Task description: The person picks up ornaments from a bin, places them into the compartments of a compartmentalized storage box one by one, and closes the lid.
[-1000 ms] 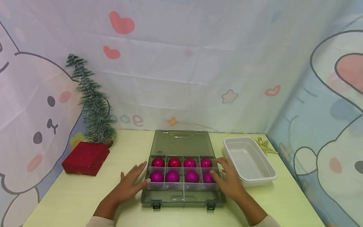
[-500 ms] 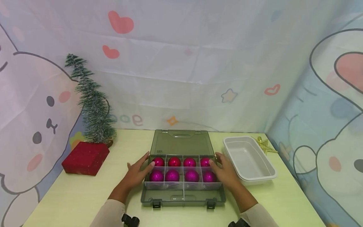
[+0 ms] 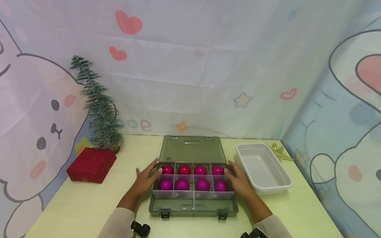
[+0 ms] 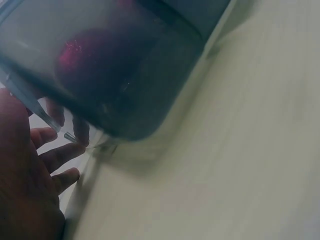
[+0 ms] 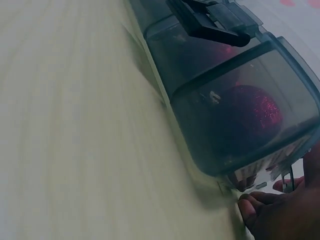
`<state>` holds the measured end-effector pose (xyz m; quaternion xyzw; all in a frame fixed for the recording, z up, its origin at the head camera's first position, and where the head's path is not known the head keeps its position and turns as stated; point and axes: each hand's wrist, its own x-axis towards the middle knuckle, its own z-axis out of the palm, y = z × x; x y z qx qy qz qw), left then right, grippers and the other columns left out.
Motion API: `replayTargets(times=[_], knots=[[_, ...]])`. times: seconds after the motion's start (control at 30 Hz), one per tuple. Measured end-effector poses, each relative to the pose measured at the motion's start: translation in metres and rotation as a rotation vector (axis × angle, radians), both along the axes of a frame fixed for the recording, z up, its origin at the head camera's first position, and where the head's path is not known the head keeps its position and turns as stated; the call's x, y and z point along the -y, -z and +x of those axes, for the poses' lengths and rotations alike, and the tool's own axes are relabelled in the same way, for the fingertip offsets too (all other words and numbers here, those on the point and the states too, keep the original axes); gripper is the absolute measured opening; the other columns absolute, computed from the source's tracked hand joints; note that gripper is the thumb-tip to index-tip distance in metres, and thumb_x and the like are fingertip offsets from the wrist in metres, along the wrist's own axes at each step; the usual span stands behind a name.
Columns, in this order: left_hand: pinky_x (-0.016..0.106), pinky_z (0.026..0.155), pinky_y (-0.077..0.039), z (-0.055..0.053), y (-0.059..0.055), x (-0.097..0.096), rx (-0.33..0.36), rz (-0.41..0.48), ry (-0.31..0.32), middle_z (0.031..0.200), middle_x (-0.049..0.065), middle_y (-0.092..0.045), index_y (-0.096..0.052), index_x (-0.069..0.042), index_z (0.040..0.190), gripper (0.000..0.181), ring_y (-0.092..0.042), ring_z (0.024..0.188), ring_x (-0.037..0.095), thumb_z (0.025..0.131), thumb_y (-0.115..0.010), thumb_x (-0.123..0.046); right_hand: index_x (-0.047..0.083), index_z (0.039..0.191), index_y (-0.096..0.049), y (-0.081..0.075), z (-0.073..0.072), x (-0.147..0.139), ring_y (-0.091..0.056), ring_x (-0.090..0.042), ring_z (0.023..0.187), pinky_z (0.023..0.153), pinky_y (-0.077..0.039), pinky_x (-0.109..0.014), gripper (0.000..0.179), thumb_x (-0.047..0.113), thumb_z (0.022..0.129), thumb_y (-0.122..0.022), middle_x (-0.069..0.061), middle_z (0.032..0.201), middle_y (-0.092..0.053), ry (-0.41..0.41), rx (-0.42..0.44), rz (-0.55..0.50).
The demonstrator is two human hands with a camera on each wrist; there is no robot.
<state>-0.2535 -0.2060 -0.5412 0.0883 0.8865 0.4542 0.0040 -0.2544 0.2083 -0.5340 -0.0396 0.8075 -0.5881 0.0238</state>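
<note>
A grey translucent divided plastic box (image 3: 172, 207) lies on the table, its lid (image 3: 193, 151) folded back flat. Two rows of baubles (image 3: 182, 184), shiny red-pink behind and glittery magenta in front, fill its rear compartments; the front ones hold none. At the left side my left hand (image 3: 145, 180) holds the box, thumb over the rim near the rear bauble. My right hand (image 3: 240, 180) holds the opposite side likewise. In the left wrist view the fingers (image 4: 62, 155) reach the box's side wall; the right wrist view has my right hand (image 5: 277, 212) at a lower corner.
At the left, a small frosted Christmas tree (image 3: 103, 119) stands behind a red block-shaped box (image 3: 90, 165). Close to my right hand sits a white plastic tub (image 3: 265, 168). A gold star ornament (image 3: 279, 153) lies beyond it. A printed cloth (image 3: 190, 72) hangs behind the table.
Both hands have slid back along the box's sides, thumbs going from the front row of baubles to the rear row. The box stays in place.
</note>
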Motion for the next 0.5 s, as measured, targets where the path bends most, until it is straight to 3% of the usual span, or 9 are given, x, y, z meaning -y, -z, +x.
replayTargets(times=[0.5], knots=[[0.079,0.126,0.020,-0.0006,-0.0006,-0.0007,0.002,0.024,0.009,0.169,0.027,-0.047,-0.028,-0.011,0.174,0.071,-0.034,0.163,0.049,0.114,-0.055,-0.037,0.003,0.173,-0.024,0.0062,-0.0009,0.0013,-0.014,-0.046,0.170,0.138,-0.014,-0.061,0.068,0.025,0.116,-0.054,-0.028,0.180,-0.020,-0.014,0.089,-0.178]])
